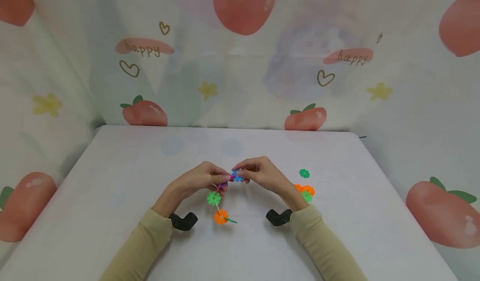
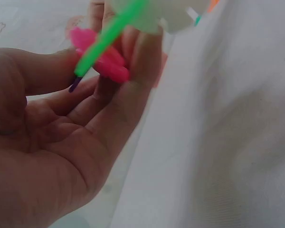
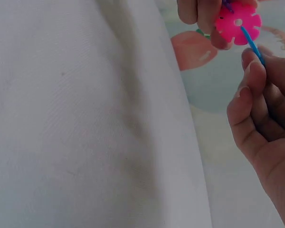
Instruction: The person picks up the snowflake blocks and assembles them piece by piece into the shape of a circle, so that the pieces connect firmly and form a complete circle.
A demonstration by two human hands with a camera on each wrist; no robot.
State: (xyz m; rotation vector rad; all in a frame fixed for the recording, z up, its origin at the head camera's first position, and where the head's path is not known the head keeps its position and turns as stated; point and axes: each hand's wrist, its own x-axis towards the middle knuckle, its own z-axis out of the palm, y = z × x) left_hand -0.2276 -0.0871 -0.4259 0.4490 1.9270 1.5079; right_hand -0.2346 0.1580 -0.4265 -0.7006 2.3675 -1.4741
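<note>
My left hand point(image 1: 202, 176) pinches a pink notched flower-shaped disc point(image 3: 238, 24), seen face-on in the right wrist view. A purple disc point(image 1: 223, 185) sits beside it, mostly hidden by the fingers. Below hang a green disc point(image 1: 213, 198), a pale one seen edge-on, an orange disc point(image 1: 221, 217) and a dark green one point(image 1: 231, 220) at the end, all slotted into a chain. My right hand point(image 1: 264, 174) pinches a blue disc point(image 1: 237, 175) between thumb and fingertips. In the right wrist view its edge meets the pink disc near the centre hole.
Loose discs lie on the white table point(image 1: 112, 181) to the right: a green one point(image 1: 304, 173) apart, and orange ones point(image 1: 309, 190) with a light green one point(image 1: 307, 196), partly behind the right forearm. Black wrist devices point(image 1: 184, 222) are on both wrists. A printed curtain point(image 1: 232, 72) stands behind.
</note>
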